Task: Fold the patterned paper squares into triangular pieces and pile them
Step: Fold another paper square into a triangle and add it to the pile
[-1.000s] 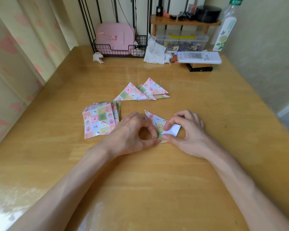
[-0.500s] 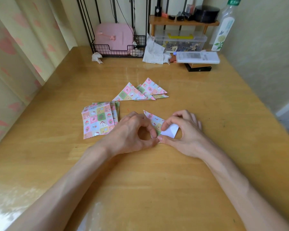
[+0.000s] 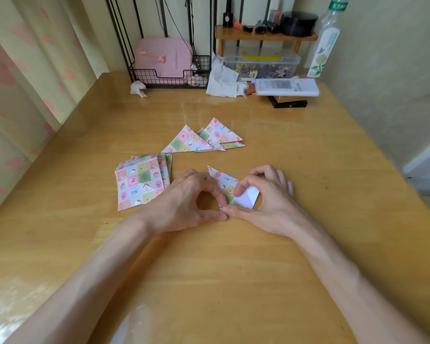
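A patterned paper square [image 3: 224,181] lies half folded in the middle of the wooden table [image 3: 308,157], its white underside showing on the right. My left hand [image 3: 189,199] pinches its near left edge with thumb and forefinger. My right hand [image 3: 266,194] pinches the white flap and the near corner. A stack of unfolded patterned squares [image 3: 140,180] lies to the left. Behind the hands, several folded triangles [image 3: 206,139] overlap in a loose pile.
At the table's back stand a black wire rack with a pink case [image 3: 163,60], crumpled tissues [image 3: 221,80], a clear plastic box [image 3: 261,63] under a small wooden shelf, a white box [image 3: 286,86] and a tall bottle [image 3: 325,40]. A curtain hangs at the left.
Both hands keep hold of the same paper. The right forefinger has shifted slightly along the white flap; the paper has barely moved.
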Available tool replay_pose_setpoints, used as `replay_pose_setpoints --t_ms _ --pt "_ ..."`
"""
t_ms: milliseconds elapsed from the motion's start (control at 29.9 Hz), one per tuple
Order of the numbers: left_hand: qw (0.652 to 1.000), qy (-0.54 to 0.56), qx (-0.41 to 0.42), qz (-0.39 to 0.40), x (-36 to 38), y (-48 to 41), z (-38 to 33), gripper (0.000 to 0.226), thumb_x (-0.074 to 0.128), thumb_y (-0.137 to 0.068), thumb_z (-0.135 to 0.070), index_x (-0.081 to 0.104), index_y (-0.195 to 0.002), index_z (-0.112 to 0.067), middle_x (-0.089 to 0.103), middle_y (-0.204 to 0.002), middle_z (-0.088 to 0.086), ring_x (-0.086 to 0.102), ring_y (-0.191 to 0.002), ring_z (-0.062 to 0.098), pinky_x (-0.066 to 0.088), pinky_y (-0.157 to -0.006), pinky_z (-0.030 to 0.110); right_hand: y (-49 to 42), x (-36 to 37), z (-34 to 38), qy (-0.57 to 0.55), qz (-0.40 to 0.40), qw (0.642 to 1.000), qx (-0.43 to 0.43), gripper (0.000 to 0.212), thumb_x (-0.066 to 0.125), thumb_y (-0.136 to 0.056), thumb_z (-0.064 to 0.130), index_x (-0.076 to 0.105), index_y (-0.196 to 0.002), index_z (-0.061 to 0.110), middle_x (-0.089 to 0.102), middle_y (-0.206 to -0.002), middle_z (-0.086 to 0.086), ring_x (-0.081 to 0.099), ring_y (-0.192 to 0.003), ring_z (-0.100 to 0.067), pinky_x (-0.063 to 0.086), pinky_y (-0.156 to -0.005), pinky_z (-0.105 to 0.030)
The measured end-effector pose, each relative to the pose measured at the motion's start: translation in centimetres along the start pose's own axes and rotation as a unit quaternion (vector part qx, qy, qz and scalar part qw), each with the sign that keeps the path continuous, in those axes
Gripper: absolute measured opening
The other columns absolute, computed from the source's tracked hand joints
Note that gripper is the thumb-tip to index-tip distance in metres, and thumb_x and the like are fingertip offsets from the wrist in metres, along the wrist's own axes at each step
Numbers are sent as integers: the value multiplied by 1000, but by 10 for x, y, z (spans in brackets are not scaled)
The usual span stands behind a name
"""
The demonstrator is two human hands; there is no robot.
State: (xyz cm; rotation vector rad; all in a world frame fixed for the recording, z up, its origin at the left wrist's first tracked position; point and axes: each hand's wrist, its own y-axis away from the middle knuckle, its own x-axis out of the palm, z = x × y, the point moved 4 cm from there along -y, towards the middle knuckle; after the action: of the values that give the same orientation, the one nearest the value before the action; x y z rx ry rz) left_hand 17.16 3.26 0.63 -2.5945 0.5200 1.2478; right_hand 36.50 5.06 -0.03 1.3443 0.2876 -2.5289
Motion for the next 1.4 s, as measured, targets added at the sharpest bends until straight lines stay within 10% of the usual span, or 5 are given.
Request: replay_pose_setpoints --t_ms 1405 --pt "1000 -12 1 -3 -2 1 -1 33 76 -78 -61 70 -101 -38 63 -110 -23 45 -116 4 36 -100 19 -4 -2 1 -10 12 999 28 31 82 -70 61 65 -84 39 42 -120 19 29 -123 -2 15 -87 -21"
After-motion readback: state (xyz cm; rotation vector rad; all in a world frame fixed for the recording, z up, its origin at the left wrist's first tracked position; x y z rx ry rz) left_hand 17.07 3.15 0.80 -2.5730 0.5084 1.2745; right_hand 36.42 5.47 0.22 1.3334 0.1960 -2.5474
